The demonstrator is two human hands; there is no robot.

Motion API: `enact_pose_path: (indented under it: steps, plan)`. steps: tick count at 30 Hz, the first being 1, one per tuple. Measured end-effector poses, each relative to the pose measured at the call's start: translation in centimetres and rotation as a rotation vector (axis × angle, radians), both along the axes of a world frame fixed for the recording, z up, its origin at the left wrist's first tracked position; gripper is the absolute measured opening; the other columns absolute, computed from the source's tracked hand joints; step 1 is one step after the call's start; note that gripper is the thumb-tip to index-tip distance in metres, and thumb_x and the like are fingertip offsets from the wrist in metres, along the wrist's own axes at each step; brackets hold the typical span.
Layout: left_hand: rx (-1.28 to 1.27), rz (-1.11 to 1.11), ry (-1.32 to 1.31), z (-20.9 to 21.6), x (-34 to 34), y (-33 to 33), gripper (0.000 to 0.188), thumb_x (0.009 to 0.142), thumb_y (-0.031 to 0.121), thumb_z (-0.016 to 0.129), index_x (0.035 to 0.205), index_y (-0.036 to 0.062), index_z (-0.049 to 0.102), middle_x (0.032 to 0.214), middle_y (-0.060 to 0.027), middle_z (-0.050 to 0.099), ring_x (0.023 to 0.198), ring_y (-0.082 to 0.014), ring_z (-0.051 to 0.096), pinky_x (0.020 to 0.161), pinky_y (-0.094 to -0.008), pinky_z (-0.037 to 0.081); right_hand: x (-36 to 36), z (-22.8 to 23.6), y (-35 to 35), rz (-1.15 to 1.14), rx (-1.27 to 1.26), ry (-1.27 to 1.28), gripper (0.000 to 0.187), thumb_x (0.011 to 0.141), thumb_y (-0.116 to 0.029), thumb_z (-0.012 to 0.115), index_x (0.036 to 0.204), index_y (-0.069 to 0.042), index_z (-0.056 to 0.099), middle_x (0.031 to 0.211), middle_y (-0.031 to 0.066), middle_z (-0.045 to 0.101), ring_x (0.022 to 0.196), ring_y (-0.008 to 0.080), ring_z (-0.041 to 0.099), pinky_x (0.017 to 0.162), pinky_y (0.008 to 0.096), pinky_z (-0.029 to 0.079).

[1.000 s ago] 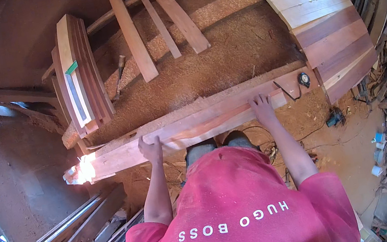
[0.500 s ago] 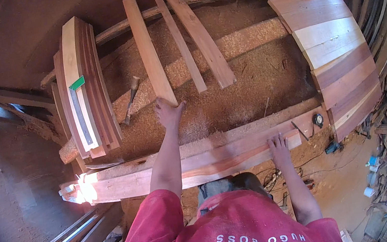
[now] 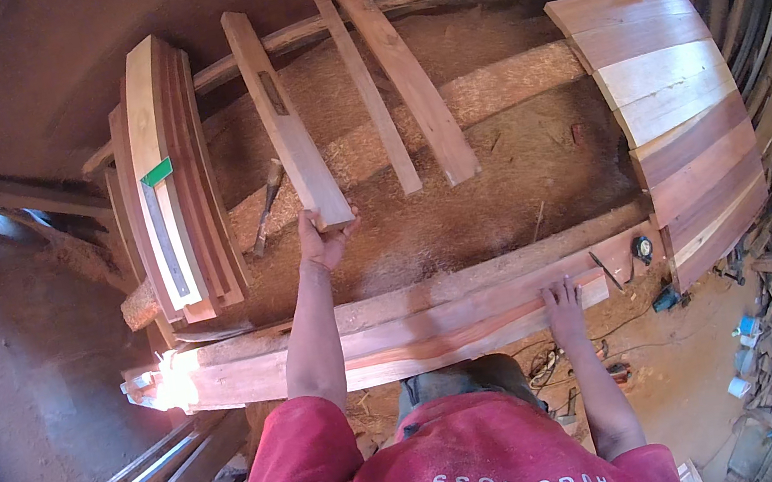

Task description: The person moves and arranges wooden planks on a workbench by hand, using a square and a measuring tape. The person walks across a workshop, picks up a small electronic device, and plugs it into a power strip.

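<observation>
The near end of a squared length of wood (image 3: 304, 158) is in my left hand (image 3: 326, 242), fingers wrapped round it from below. A long slot is cut into its visible face towards the far end. My right hand (image 3: 563, 306) lies with fingers apart on the right end of a long reddish board (image 3: 440, 323) just in front of me. Beside the held wood, on its left, rests a chisel (image 3: 268, 209) with a wooden handle. Two narrower wooden pieces, one thin (image 3: 365, 83) and one wider (image 3: 406, 81), lie to its right.
At the left, a try square (image 3: 156, 174) with a green stock sits on a stack of boards (image 3: 208, 188). Joined planks form a panel (image 3: 671, 95) at the right. A round black tape measure (image 3: 642, 249) and a pencil-like dark stick (image 3: 605, 269) lie near the board's right end.
My left hand has gone from resting on the wood's near end to gripping it underneath. The wood has shifted left and turned, showing its slot. My right hand stays on the board.
</observation>
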State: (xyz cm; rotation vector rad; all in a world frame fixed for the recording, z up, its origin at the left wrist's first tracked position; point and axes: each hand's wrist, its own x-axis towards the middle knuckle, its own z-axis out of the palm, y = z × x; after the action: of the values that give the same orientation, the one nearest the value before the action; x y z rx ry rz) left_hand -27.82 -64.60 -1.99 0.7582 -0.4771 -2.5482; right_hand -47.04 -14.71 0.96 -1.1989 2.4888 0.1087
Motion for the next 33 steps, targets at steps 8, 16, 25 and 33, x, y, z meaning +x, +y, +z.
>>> enact_pose_path:
  steps: [8, 16, 25, 33]
  plan:
    - [0.074, 0.158, 0.132, 3.9, -0.6, 0.1, 0.059, 0.089, 0.044, 0.062, 0.128, 0.0014, 0.052, 0.112, -0.0187, 0.065, 0.098, -0.0328, 0.067, 0.088, -0.0484, 0.057, -0.3, -0.5, 0.5, 0.068, 0.017, 0.097, 0.040, 0.090, -0.009, 0.053, 0.130, -0.011, 0.053, 0.138, 0.0193, 0.047, 0.144, 0.0424, 0.030, 0.117, 0.0618, 0.023]
    - [-0.073, 0.140, -0.316, 4.7, -1.0, -0.6, 0.058, 0.089, 0.046, 0.066, 0.128, 0.0048, 0.052, 0.104, -0.0161, 0.065, 0.097, -0.0338, 0.067, 0.083, -0.0468, 0.057, -0.1, -1.0, 0.7, 0.044, -0.011, 0.101, 0.041, 0.091, -0.010, 0.051, 0.132, -0.011, 0.053, 0.138, 0.0190, 0.049, 0.143, 0.0411, 0.032, 0.117, 0.0619, 0.022]
    - [-1.010, -0.199, -1.313, -2.6, -1.4, 1.0, 0.107, 0.078, 0.050, 0.077, 0.158, 0.0124, 0.016, 0.141, -0.0260, 0.050, 0.124, -0.0442, 0.055, 0.100, -0.0512, 0.047, -0.3, -1.4, 1.2, 0.038, -0.013, 0.089, 0.043, 0.091, -0.010, 0.051, 0.134, -0.011, 0.053, 0.140, 0.0184, 0.048, 0.143, 0.0416, 0.032, 0.117, 0.0617, 0.022]
    - [-0.998, -0.267, -1.568, -2.2, -2.5, 1.9, 0.109, 0.067, 0.057, 0.083, 0.148, 0.0081, 0.029, 0.150, -0.0322, 0.034, 0.136, -0.0453, 0.043, 0.105, -0.0523, 0.043, 0.0, -0.6, 0.8, 0.029, -0.011, 0.076, 0.046, 0.087, -0.005, 0.053, 0.133, -0.009, 0.052, 0.140, 0.0211, 0.046, 0.142, 0.0426, 0.032, 0.117, 0.0592, 0.024]
